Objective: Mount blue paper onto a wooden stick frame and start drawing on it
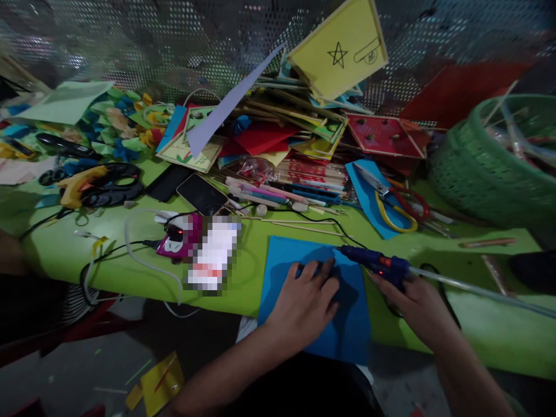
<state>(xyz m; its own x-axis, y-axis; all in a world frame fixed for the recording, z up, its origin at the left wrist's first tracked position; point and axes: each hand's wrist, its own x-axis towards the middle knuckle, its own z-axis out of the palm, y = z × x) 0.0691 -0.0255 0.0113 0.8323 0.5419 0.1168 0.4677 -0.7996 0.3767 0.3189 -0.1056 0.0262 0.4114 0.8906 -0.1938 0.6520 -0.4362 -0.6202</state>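
Note:
My left hand (306,301) lies on a blue sheet of paper (278,272) near the table's front edge, its fingers bent slightly and apart, pressing on the sheet. In my right hand (419,304) is a dark blue hot glue gun (382,267) with a small red light. Its nozzle points left, over the top edge of the blue sheet. A long clear glue stick (478,292) sticks out of its back, to the right. Part of the grip is hidden by my fingers.
Behind the sheet lie thin sticks (304,223), pens (260,191) and scissors (386,197). A green basket (473,168) stands at the right. Left are a lit phone (215,255), a purple power strip (178,240) with cables, and a yellow-black tool (84,182). Framed cards (339,52) pile up behind.

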